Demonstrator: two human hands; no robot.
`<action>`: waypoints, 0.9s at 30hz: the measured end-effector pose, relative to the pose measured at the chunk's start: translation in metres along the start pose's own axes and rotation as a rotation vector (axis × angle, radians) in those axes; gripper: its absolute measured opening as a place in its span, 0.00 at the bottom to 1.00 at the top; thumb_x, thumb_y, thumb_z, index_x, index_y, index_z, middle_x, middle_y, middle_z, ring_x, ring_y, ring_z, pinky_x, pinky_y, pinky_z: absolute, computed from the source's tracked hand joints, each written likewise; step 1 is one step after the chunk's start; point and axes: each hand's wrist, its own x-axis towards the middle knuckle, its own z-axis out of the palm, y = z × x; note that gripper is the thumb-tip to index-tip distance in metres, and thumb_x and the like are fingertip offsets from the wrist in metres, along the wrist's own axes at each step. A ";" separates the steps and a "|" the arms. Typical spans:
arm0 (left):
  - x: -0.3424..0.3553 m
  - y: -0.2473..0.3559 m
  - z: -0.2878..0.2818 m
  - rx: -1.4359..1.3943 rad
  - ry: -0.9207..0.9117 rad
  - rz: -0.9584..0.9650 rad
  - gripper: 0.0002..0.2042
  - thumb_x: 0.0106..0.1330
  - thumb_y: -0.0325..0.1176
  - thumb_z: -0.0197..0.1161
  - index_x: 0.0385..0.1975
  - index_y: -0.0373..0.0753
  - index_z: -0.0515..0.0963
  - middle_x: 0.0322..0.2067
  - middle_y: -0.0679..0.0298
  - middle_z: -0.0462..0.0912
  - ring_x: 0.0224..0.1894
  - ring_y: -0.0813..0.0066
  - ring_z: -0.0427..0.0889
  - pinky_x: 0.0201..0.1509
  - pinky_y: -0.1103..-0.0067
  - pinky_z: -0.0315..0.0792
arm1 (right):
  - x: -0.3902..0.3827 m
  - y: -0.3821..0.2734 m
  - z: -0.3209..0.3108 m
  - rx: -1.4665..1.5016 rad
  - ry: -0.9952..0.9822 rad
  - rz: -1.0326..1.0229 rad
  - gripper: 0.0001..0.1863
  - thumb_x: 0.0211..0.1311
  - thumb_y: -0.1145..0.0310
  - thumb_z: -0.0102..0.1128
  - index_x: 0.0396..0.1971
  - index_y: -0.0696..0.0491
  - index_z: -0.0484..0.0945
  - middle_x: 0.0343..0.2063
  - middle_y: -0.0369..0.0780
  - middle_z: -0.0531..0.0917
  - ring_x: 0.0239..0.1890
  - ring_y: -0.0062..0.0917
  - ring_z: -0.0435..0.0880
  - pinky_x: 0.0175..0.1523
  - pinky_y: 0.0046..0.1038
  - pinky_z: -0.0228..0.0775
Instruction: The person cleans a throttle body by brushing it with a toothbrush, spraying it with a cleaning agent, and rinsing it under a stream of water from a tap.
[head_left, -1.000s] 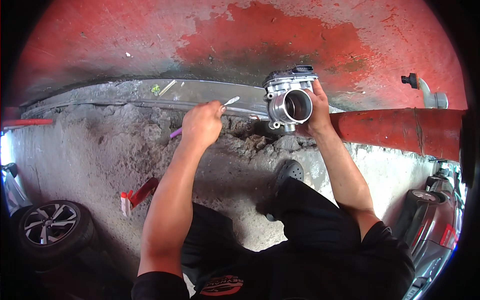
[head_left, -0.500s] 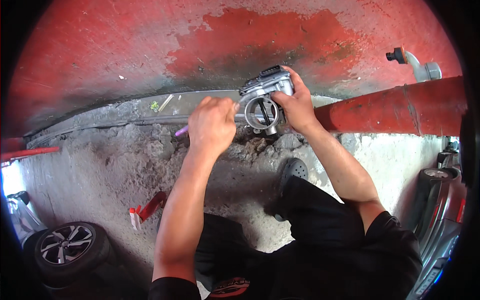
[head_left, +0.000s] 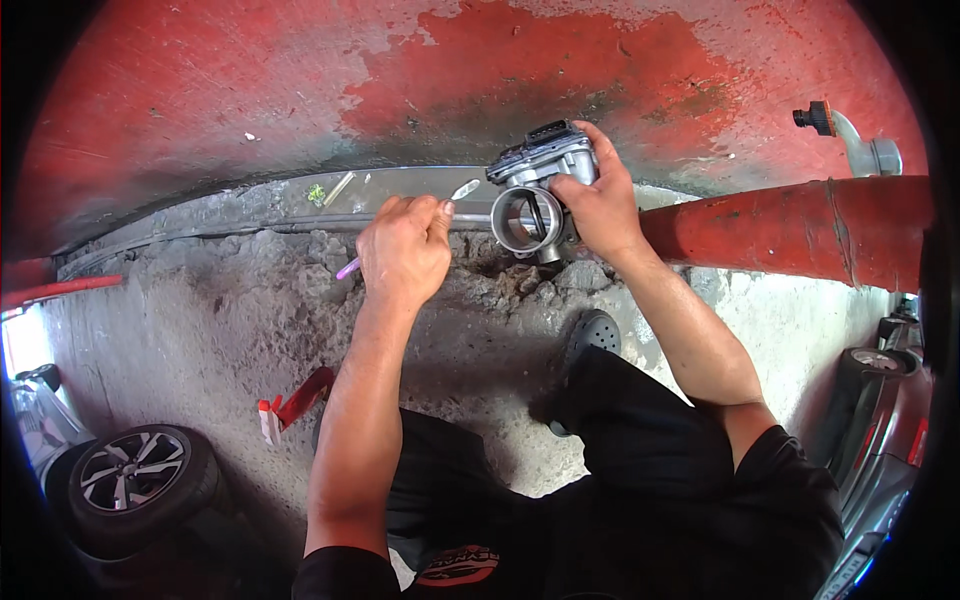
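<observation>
We see the left hand [head_left: 405, 245] closed on a purple-handled brush [head_left: 466, 189], its pale tip now showing clear of the metal part [head_left: 543, 165] that the right hand [head_left: 603, 208] grips left of the red pipe [head_left: 790, 228].

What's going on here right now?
A person is holding a purple-handled brush in the left hand and a metal housing in the right hand. The housing's round opening faces the person, with a dark bar visible inside. The brush head sits just left of the housing, seemingly not touching it. A thick red pipe runs off to the right, and a wheel shows at lower left.
</observation>
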 end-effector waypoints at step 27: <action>0.033 0.036 -0.003 -0.114 -0.123 0.045 0.11 0.65 0.41 0.60 0.26 0.40 0.78 0.26 0.54 0.78 0.33 0.54 0.79 0.37 0.62 0.72 | -0.009 -0.006 0.008 -0.231 0.048 -0.090 0.36 0.51 0.73 0.61 0.64 0.53 0.61 0.40 0.46 0.82 0.40 0.30 0.83 0.48 0.30 0.74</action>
